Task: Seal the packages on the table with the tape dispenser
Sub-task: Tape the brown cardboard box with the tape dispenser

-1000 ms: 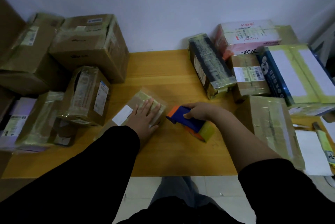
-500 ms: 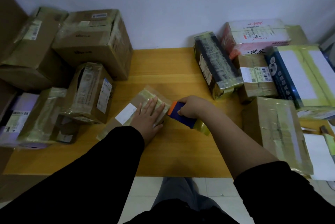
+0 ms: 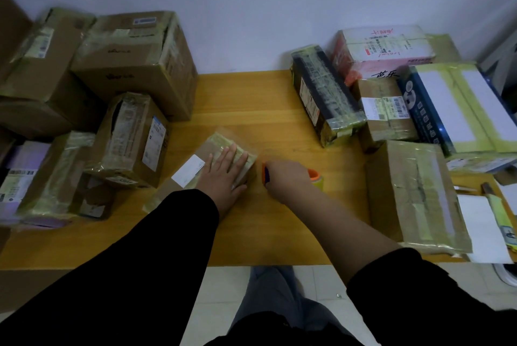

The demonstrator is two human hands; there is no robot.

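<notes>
Wooden table (image 3: 279,110): left pile of cartons (image 3: 126,65) and right pile of cartons (image 3: 419,99), most of them already taped, with a bare strip between.

In that strip the flat brown package (image 3: 179,194) lies slantwise, white label (image 3: 188,170) up.

Your left hand (image 3: 223,175) presses flat on it, fingers straight, gripping nothing.

Your right hand (image 3: 288,180) is wrapped round the tape dispenser (image 3: 265,175). Its orange-and-blue nose sits just beside the package's right end; contact can't be told.

Risks: the package looks light and is pinned at one end only, so a hard pull may swing it. Tape could wrinkle, or catch your left fingertips near the cutter's path.
</notes>
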